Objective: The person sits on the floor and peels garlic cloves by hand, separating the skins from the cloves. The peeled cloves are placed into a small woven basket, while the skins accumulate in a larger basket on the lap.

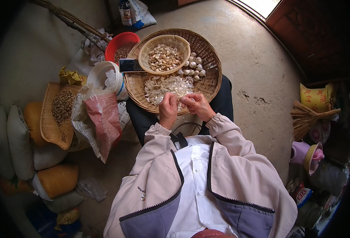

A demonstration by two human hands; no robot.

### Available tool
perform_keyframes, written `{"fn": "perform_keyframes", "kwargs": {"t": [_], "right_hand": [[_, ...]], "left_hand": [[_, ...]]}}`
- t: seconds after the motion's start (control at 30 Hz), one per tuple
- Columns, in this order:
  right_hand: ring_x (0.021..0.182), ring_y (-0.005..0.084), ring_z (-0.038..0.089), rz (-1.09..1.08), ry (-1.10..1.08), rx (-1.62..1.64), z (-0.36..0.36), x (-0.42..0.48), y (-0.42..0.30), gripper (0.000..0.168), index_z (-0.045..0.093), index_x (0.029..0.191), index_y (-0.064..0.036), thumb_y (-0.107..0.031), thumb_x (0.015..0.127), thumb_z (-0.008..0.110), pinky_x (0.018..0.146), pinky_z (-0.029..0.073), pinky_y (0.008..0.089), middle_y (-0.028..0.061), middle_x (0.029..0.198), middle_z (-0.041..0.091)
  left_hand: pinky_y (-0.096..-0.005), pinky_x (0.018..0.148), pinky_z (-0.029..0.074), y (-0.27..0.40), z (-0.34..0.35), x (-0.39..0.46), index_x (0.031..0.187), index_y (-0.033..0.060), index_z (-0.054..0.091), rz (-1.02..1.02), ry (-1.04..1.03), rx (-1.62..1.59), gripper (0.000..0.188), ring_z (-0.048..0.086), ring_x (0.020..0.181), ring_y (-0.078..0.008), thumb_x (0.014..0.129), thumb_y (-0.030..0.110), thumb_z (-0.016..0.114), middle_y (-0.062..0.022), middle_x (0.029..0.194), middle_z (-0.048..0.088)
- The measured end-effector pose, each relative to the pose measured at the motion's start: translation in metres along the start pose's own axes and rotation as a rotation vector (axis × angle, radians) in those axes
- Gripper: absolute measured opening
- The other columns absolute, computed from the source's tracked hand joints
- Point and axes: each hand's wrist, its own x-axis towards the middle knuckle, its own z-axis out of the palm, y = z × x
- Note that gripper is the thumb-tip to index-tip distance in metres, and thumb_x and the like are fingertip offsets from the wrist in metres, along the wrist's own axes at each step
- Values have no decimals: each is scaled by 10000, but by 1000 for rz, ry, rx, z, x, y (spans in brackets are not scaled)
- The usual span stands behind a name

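Note:
A large round wicker basket (212, 56) rests on my knees. My left hand (169, 106) and my right hand (197, 104) meet over its near edge, both pinching a small pale piece, likely a garlic clove (179, 97), between the fingertips. Just beyond them lies a heap of papery garlic skins (166, 86). A cream plastic colander (186, 59) holding many garlic cloves (164, 58) stands at the basket's far side. Whole garlic bulbs (198, 67) lie to its right. A dark-screened phone (128, 65) sits at the basket's left rim.
Left of the basket stand a red basin (111, 49), a white bucket (94, 73), a woven sack (103, 119) and a wicker scoop (45, 119) with dried matter. Filled sacks (19, 142) line the left wall. A straw broom (304, 119) is at the right.

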Motion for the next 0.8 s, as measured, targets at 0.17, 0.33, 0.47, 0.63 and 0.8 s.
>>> {"fn": "perform_keyframes", "kwargs": {"t": [0.17, 0.33, 0.47, 0.63, 0.8], "right_hand": [[533, 11, 406, -13, 50, -72, -11, 7, 13, 232, 697, 964, -32, -256, 972, 635, 461, 300, 192, -37, 735, 618], [535, 22, 442, -92, 107, 25, -8, 4, 7, 294, 665, 1158, -10, -216, 953, 623, 465, 348, 197, -1, 788, 666], [546, 7, 416, -129, 78, -30, -5, 3, 2, 340, 631, 1239, -17, -219, 965, 635, 468, 332, 180, -9, 830, 668], [545, 6, 414, -181, 93, -164, 0, 8, 7, 285, 673, 1146, -12, -230, 963, 666, 475, 328, 177, -43, 755, 623], [537, 8, 397, -159, 76, -92, 5, 4, 1, 225, 684, 1018, -24, -242, 965, 669, 466, 285, 194, -81, 667, 512]], "left_hand": [[-212, 459, 355, -5, 2, 0, 857, 58, 508, -161, -31, -204, 252, 434, 515, -34, 1049, 221, 522, 33, 658, 508], [-224, 453, 364, -6, 3, 1, 857, 54, 505, -83, 26, -88, 258, 448, 506, -47, 1046, 227, 527, 15, 643, 510], [-229, 447, 363, -2, 3, 2, 854, 53, 503, -20, 59, 7, 264, 455, 496, -56, 1049, 230, 521, 3, 630, 515], [-222, 434, 365, -5, 6, 2, 863, 60, 500, -171, -20, -199, 252, 453, 491, -51, 1056, 223, 500, 1, 646, 541], [-204, 431, 367, 4, 3, 1, 929, 68, 513, -328, -107, -484, 189, 453, 505, -44, 1052, 211, 509, -4, 684, 567]]}}
